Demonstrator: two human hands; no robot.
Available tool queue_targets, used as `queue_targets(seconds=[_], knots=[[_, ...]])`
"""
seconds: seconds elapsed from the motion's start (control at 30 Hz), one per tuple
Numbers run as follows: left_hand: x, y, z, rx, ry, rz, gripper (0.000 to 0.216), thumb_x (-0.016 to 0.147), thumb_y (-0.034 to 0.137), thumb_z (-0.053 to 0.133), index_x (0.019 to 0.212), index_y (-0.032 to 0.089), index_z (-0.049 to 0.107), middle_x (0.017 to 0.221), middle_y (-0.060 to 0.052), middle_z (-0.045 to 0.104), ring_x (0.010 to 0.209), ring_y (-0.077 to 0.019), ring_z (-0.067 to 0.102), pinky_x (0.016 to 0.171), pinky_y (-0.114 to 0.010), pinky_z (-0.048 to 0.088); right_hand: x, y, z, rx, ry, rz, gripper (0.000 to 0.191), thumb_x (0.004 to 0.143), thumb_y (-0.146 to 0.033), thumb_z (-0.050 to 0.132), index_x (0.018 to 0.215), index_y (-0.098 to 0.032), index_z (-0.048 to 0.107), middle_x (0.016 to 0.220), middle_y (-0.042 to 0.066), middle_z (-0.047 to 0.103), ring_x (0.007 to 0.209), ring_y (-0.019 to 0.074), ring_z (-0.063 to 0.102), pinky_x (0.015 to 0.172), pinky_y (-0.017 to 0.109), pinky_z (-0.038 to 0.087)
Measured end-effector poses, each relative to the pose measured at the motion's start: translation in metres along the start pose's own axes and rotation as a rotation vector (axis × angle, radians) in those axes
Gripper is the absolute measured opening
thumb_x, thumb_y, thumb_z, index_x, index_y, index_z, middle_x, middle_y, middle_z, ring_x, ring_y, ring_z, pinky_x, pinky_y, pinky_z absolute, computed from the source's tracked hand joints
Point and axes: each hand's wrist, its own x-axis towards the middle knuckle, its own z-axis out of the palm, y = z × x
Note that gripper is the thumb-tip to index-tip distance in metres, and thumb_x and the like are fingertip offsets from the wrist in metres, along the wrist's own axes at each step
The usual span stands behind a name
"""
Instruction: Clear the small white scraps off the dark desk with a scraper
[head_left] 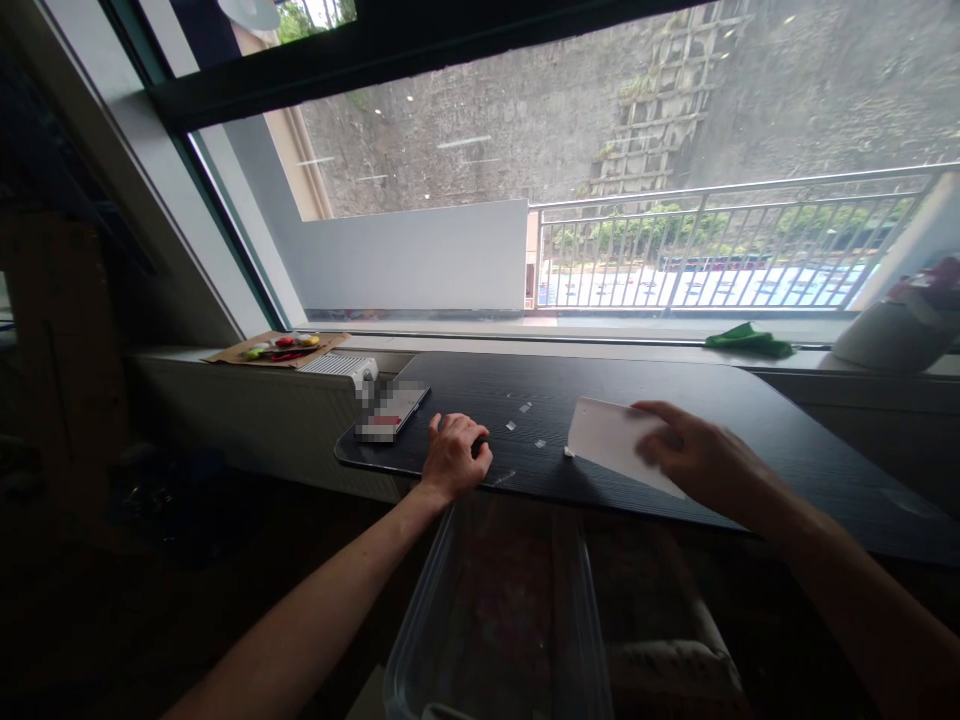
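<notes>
A thin white rectangular sheet point(609, 428), stiff-looking like a card, is tilted up over the dark table point(645, 380). My right hand point(675, 445) grips its right side, thumb and fingers closed on it and slightly blurred. By the sheet's lower left corner is a small white lump point(568, 452). My left hand point(454, 450) rests at the table's front edge with its fingers curled; a dark spot shows between thumb and forefinger, and what is in it, if anything, is hidden. Several small clear or whitish scraps point(540, 443) lie between the hands.
A flat, partly blurred-out device or booklet point(397, 408) lies left on the table. Below the front edge stands a clear plastic bin point(420, 620). On the sill are a green cloth point(750, 340), a white container point(900, 330) and a brown board point(225, 352) with colourful items.
</notes>
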Motion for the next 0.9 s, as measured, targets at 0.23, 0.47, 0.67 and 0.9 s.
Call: queue_targets(seconds=[0.23,0.47,0.67,0.9], knots=[[0.0,0.0,0.0,0.004,0.003,0.009,0.016,0.077,0.018,0.057,0.086,0.025,0.069,0.093,-0.005,0.07,0.108,-0.0277,0.058,0.112,-0.057,0.027,0.012,-0.008,0.002,0.04,-0.082,0.002,0.045,0.081,-0.024,0.048,0.124,-0.023,0.062,0.075,0.001,0.073,0.065,0.0203,0.066,0.064,0.032,0.048],[0.0,0.0,0.0,-0.002,0.005,0.01,0.015,0.077,0.018,0.057,0.085,0.024,0.068,0.094,-0.005,0.07,0.109,-0.0277,0.058,0.112,-0.055,0.026,-0.007,0.025,-0.031,0.122,-0.133,0.059,0.039,0.076,-0.026,0.058,0.114,-0.027,0.067,0.068,0.0,0.073,0.056,0.0184,0.063,0.053,0.03,0.047],[0.0,-0.001,-0.001,0.006,0.011,0.029,0.014,0.078,0.018,0.056,0.084,0.023,0.067,0.092,-0.005,0.071,0.107,-0.0278,0.059,0.11,-0.056,0.028,0.019,0.039,-0.026,0.464,-0.231,0.214,0.046,0.076,-0.016,0.062,0.122,-0.017,0.061,0.067,0.001,0.072,0.062,0.0175,0.068,0.059,0.028,0.054],[0.0,-0.004,-0.001,0.012,0.015,0.041,0.014,0.078,0.019,0.055,0.085,0.022,0.067,0.093,-0.006,0.07,0.106,-0.0288,0.059,0.109,-0.057,0.029,0.054,0.044,0.0,0.491,-0.3,0.303,0.05,0.071,-0.006,0.068,0.12,-0.014,0.065,0.062,-0.001,0.069,0.061,0.0162,0.067,0.057,0.025,0.054]])
